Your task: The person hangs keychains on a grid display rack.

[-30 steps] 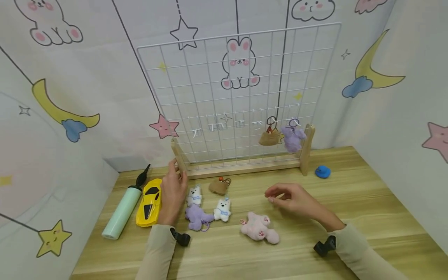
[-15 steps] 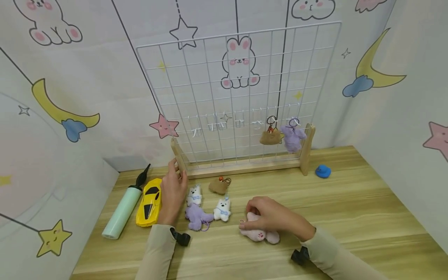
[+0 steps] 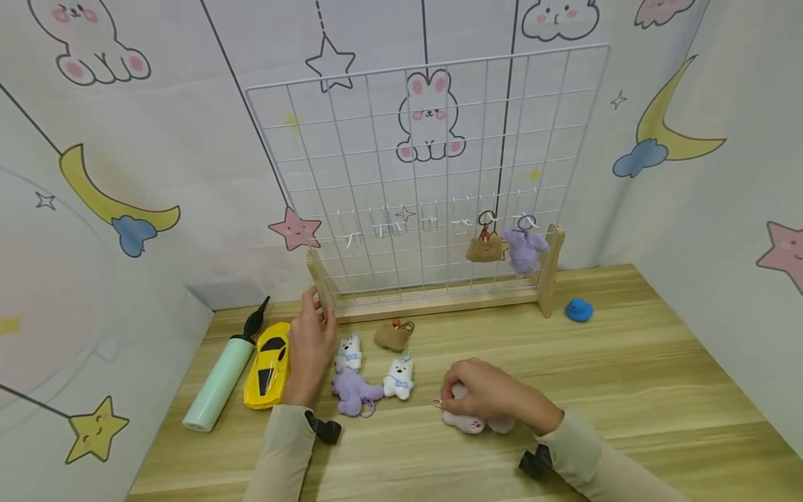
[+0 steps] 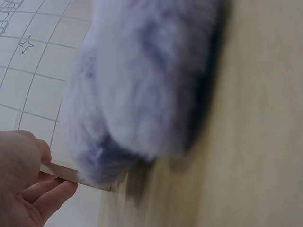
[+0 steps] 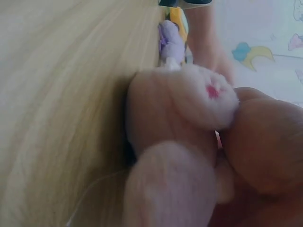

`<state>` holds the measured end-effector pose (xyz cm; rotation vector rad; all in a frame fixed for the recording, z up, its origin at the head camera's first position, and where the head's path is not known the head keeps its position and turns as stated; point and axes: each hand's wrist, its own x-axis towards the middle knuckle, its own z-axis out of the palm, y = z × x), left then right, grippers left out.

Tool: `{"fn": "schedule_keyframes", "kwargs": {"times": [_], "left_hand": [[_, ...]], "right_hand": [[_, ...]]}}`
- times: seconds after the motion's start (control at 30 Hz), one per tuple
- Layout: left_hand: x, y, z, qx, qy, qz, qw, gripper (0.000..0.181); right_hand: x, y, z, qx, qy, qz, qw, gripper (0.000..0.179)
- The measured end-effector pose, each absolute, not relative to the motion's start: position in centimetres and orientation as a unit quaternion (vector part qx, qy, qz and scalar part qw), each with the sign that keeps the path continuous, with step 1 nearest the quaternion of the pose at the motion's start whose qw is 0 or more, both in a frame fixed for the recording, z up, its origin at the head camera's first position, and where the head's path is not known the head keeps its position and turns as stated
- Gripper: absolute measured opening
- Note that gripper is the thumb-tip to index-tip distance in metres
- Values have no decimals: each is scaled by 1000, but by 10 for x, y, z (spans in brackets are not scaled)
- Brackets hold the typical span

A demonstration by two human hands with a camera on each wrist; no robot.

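My left hand [image 3: 311, 352] holds the left wooden upright [image 3: 320, 273] of a white wire grid rack [image 3: 401, 174], thumb and fingers on either side. My right hand [image 3: 486, 392] pinches a pink plush keychain [image 3: 463, 422] near its small ring, partly covering it on the table. In the right wrist view the pink plush [image 5: 168, 184] lies against the fingers. Beside the left hand are a purple plush keychain [image 3: 353, 390], two white bear keychains [image 3: 399, 380] and a brown plush keychain [image 3: 392, 337]. Purple fur [image 4: 142, 85] fills much of the left wrist view.
A brown plush [image 3: 484, 248] and a purple plush [image 3: 525, 252] hang from hooks at the grid's right; several hooks [image 3: 383, 228] hold nothing. A yellow toy car [image 3: 268, 366] and mint pump [image 3: 219, 382] lie left. A blue duck [image 3: 578, 310] sits right.
My right hand has moved left and down onto the pink plush keychain and taken hold of it. The plush has shifted slightly right. My left hand has stayed on the upright.
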<state>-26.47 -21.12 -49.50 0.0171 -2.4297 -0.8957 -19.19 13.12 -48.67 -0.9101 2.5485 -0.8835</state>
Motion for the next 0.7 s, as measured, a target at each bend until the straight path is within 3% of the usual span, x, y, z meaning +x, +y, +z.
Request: {"fn": "schedule_keyframes", "kwargs": {"times": [0.23,0.47,0.7], "left_hand": [[-267,-210,-495,12,-903,-335,267,57],[-265,-212,-496,13,-903,-332,272,56],[-265,-212,-496,10,-903,-332,271,56]], "right_hand": [[-197,135,-486,-314,889,-320,88,14],[-207,138,-480,-310,860,-404,-12,8],[-214,138,-463,-244,846,-457,-123,5]]}}
